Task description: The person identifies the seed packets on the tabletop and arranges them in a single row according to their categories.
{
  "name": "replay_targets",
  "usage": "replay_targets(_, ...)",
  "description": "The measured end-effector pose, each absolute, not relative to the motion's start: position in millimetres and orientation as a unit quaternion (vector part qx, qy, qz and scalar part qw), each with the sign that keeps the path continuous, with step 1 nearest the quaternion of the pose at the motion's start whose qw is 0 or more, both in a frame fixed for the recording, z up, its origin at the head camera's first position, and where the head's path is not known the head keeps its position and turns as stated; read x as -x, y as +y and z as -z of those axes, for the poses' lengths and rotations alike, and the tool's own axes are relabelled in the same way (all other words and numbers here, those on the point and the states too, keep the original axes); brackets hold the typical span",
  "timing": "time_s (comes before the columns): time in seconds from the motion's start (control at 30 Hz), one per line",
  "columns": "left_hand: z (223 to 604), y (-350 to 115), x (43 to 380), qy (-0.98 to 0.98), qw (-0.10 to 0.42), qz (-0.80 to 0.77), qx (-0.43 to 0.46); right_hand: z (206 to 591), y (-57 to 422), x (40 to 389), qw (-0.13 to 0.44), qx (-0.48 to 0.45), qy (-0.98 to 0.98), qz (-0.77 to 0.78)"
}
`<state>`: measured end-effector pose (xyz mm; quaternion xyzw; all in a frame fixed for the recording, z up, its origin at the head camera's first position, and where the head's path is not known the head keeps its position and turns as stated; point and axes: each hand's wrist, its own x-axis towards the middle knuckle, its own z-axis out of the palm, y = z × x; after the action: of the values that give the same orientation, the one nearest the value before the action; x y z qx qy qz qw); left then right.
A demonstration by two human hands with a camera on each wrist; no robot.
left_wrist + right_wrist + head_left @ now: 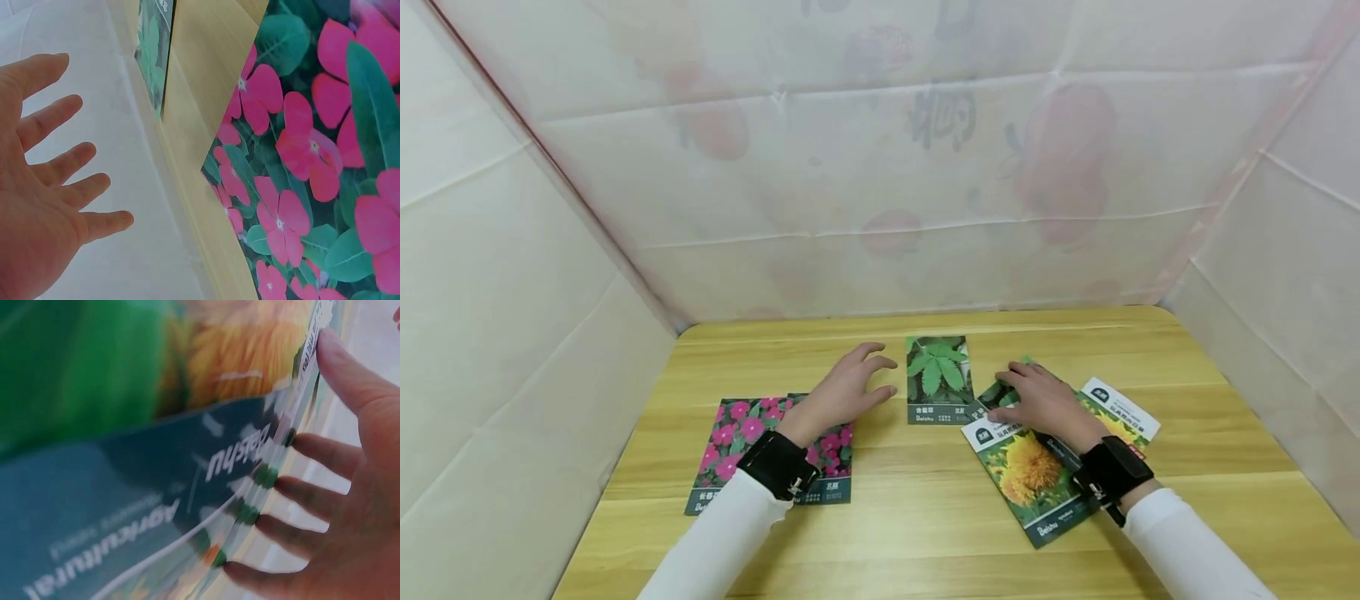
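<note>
My left hand [835, 397] hovers with spread fingers over the inner edge of two overlapping pink-flower seed packets [730, 446]; the left wrist view shows its palm [31, 187] holding nothing. A green-leaf seed packet [938, 375] lies flat just right of those fingers. My right hand [1045, 404] rests on an overlapping group of packets at the right, its fingertips touching a dark green-leaf packet [1000, 402] that it partly hides. Its thumb lies at the top edge of a yellow-flower packet [1030, 475]. In the right wrist view its fingers [300, 534] are fairly straight and spread.
Another yellow-flower packet [1120, 412] lies tilted beyond the right wrist. The packets are on a wooden table [895, 533]. A pale printed sheet [865, 167] rises behind the table's far edge, with similar sheets on both sides. Black bands [778, 465] circle both wrists.
</note>
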<state>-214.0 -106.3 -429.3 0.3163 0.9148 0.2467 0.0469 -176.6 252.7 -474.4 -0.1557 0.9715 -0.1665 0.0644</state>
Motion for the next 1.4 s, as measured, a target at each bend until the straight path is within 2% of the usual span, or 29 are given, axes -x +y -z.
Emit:
replay_targets(0.23,432.2,-102.8,212.5,0.918,0.046,-0.256,-0.300,476.8,280.6,180.0,0.087,0.168,0.963,0.191)
replay_targets(0.53,443.4,-93.3,212.0,0.916,0.051,-0.231,-0.324,469.5,294.5,183.3,0.110,0.170,0.952,0.231)
replay_targets(0.67,446.2,-87.2,210.0,0.916,0.057,-0.210,-0.338,465.1,280.2,186.2,0.081,0.152,0.954,0.247)
replay_targets(0.9,450.5,-70.4,205.6,0.919,0.079,-0.148,-0.358,456.7,235.2,200.5,-0.035,0.110,0.956,0.270)
replay_targets(1.13,456.4,-66.4,202.0,0.924,0.086,-0.098,-0.360,462.4,206.4,215.6,-0.052,0.093,0.958,0.268)
replay_targets(1.4,460.3,-71.1,200.7,0.921,0.089,-0.083,-0.370,466.6,196.6,219.4,-0.008,0.067,0.956,0.284)
